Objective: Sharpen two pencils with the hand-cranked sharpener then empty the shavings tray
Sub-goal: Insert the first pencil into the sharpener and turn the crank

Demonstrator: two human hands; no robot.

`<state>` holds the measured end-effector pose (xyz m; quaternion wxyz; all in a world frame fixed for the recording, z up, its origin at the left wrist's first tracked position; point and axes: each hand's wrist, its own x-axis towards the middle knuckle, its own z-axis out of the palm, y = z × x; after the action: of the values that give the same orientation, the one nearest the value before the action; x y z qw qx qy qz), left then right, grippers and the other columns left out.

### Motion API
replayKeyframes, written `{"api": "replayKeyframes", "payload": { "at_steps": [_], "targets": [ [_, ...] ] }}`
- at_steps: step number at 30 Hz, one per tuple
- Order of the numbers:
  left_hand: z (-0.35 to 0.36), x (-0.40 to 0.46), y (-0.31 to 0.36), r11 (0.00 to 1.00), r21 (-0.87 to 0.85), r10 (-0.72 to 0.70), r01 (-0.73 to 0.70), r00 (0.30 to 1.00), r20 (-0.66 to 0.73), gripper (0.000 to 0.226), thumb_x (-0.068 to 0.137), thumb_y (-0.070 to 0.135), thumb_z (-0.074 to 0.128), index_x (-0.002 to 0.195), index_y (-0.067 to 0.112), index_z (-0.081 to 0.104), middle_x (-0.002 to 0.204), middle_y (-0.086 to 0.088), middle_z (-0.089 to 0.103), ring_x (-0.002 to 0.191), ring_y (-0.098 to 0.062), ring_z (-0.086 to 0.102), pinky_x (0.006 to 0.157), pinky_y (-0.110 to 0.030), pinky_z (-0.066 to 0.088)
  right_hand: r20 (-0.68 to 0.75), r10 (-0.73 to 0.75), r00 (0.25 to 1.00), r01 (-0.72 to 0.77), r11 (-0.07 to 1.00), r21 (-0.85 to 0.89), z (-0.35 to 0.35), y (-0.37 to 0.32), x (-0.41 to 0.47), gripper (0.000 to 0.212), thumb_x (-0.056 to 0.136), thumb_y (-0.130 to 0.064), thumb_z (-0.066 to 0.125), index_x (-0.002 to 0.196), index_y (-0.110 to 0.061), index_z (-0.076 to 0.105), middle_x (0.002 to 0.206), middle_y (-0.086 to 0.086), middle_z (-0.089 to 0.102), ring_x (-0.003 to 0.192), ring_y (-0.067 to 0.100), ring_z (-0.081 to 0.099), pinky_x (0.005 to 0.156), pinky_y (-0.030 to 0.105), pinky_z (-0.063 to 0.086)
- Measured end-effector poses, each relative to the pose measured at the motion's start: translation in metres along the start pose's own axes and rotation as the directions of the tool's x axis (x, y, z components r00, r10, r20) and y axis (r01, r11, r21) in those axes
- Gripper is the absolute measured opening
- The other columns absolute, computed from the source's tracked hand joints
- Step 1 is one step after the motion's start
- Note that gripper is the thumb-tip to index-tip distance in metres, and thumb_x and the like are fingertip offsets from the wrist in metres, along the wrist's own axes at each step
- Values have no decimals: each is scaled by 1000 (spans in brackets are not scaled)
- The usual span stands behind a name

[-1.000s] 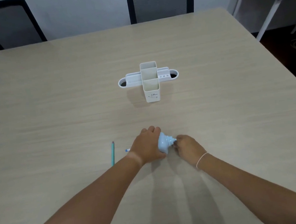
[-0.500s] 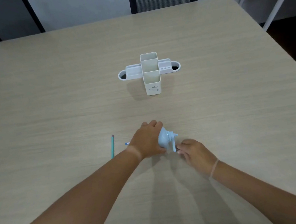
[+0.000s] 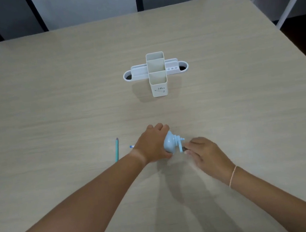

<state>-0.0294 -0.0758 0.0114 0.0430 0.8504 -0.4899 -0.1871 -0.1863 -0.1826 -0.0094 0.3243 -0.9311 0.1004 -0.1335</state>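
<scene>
- Both hands work at the near middle of the table (image 3: 53, 107): the left hand (image 3: 152, 146) is closed over the body of the pale blue sharpener (image 3: 169, 144), pinning it to the tabletop, while the right hand (image 3: 204, 153) pinches the crank handle (image 3: 181, 147) between its fingertips.
- Sharpener's long axis runs roughly left to right, parallel to the near edge of the table, with the crank end toward the right hand and the pencil mouth hidden under the left palm.
- One pencil appears to be loaded; only its blue-and-white end (image 3: 131, 146) pokes out just beyond the left wrist, on the side toward the table's left edge.
- Second pencil (image 3: 116, 149), teal, lies loose on the table farther toward that left edge, its length pointing from near edge to far edge, tip away from the person.
- Left hand is plainly the nearer one to that spare pencil, so the swap likely falls to it, with the right kept at the crank.
- White desk organiser (image 3: 156, 74) stands well apart near the table's centre; no shavings tray can be made out.
- Judged from the layout, the first sharpening is under way.
</scene>
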Motion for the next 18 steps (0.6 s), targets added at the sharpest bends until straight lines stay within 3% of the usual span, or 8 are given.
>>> {"api": "replayKeyframes", "payload": {
  "at_steps": [4,7,9,11,13,16,18],
  "targets": [
    [-2,0,1,1000,-10,-7,7,1000,-2,58,64,40,75,107,12,46,105,-5,52,85,-21,36,79,-37,45,-86,70,994,-76,995,-67,-12,12,63,17,78,-5,53,81,2,69,67,20,64,68,27,57,64,26,40],
    [-1,0,2,1000,3,-4,4,1000,-6,59,63,41,75,107,13,46,106,-5,52,85,-21,38,82,-39,47,122,198,972,-183,975,-128,13,29,68,22,79,-6,47,77,4,67,74,27,62,73,37,61,65,36,44],
    [-1,0,1,1000,1,-13,13,1000,0,60,62,40,75,107,14,46,106,-4,52,88,-23,42,82,-41,49,156,199,968,-183,977,-108,26,27,34,29,79,-15,43,72,1,65,71,23,62,71,32,58,62,35,45],
    [-1,0,0,1000,-7,-12,12,1000,4,61,62,40,75,109,14,46,107,-4,51,93,-25,45,82,-41,49,120,115,986,-113,993,-25,20,14,1,36,81,-25,38,73,-3,66,64,15,61,66,16,48,60,33,44],
    [-1,0,-1,1000,0,0,0,1000,6,63,62,41,75,111,14,46,106,-3,51,91,-24,42,81,-39,48,7,39,999,-39,999,7,4,1,0,33,82,-22,40,81,-4,68,66,11,62,68,14,44,63,25,41],
    [-3,1,-1,999,-37,-12,12,1000,-5,58,62,41,76,104,14,47,95,1,44,87,-23,41,80,-36,44,-115,24,993,-23,1000,10,-11,2,43,29,82,-16,42,83,-1,67,69,16,65,69,24,56,66,23,38],
    [-3,2,0,1000,-14,-3,3,1000,4,57,62,41,76,102,13,46,95,1,45,86,-23,39,80,-37,45,-96,88,992,-90,996,-18,-6,14,67,22,82,-8,48,84,1,67,70,20,65,68,31,61,66,26,38]
  ]
}}
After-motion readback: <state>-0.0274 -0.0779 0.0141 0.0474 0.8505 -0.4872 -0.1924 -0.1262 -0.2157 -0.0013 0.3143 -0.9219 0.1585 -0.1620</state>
